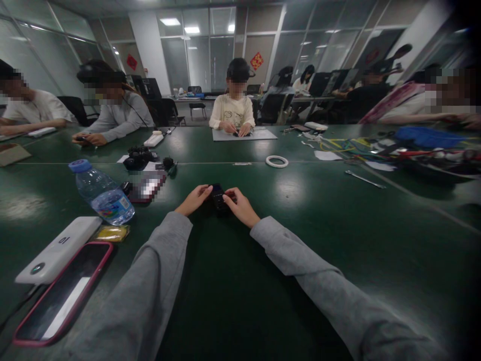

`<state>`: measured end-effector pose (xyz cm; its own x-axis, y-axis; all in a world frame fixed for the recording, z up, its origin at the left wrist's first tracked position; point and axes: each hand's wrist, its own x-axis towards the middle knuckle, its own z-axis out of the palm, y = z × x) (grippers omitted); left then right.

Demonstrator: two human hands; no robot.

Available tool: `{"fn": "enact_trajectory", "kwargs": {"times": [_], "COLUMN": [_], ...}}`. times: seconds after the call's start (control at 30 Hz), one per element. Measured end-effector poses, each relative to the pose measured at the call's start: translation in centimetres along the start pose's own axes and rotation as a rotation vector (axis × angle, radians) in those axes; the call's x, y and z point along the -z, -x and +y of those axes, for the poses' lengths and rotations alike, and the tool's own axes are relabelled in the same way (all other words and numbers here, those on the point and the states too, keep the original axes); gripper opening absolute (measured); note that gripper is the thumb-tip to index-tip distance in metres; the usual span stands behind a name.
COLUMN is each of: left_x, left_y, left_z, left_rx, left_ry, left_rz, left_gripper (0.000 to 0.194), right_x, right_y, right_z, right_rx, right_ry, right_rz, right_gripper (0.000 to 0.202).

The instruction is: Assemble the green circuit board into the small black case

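Observation:
In the head view, a small black keypad device [218, 196] with a dark screen at its top end is held just above the green table [300, 240]. My left hand [193, 198] grips its upper left edge, thumb near the screen. On the opposite side, my right hand [240, 205] is closed around the device, thumb over the keys. The fingers partly cover both edges, and its underside is hidden.
To the left are a tilted-looking water bottle [107, 195], a yellow packet [111, 233], a white power bank [58, 250] and a red-cased phone [63, 296]. Ahead lies a white tape roll [277, 161]; right, a wrench [364, 179] and tangled cables [353, 145]. Several people sit around.

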<state>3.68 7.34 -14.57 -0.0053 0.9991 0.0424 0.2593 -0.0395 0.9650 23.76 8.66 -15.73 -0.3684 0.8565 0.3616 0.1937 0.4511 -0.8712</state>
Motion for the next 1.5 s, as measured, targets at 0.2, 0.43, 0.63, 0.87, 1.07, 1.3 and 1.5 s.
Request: {"fn": "enact_trajectory", "kwargs": {"times": [0.2,0.43,0.63,0.87,1.07,1.3,1.5], "left_x": [-0.1,0.1,0.2,0.3,0.1,-0.4,-1.0], "left_y": [-0.2,-0.2,0.1,0.5,0.6,0.7,1.1], "left_z": [-0.3,-0.2,0.1,0.1,0.0,0.4,1.0], "left_rx": [-0.075,-0.067,-0.042,-0.075,-0.104,-0.134,-0.068], "left_ry": [-0.026,0.017,0.089,0.196,0.377,0.438,0.416], "left_rz": [-0.075,-0.059,-0.022,0.05,0.041,0.004,-0.032], "left_gripper": [0.058,0.054,0.053,0.057,0.063,0.072,0.08], "right_x": [0.0,0.1,0.1,0.1,0.1,1.2,1.8], "right_y": [0.0,0.0,0.0,0.1,-0.3,-0.6,-0.6], "right_z": [0.1,0.0,0.2,-0.2,0.5,0.0,-0.5], "right_rx": [0.0,0.011,0.007,-0.012,-0.055,-0.259,-0.295], "right_ry": [0.005,0.019,0.033,0.031,-0.105,-0.419,-0.473], "right_rz": [-0.013,-0.036,-0.039,-0.032,-0.136,-0.202,-0.124], "right_gripper": [0.025,0.027,0.028,0.031,0.042,0.056,0.055]}}
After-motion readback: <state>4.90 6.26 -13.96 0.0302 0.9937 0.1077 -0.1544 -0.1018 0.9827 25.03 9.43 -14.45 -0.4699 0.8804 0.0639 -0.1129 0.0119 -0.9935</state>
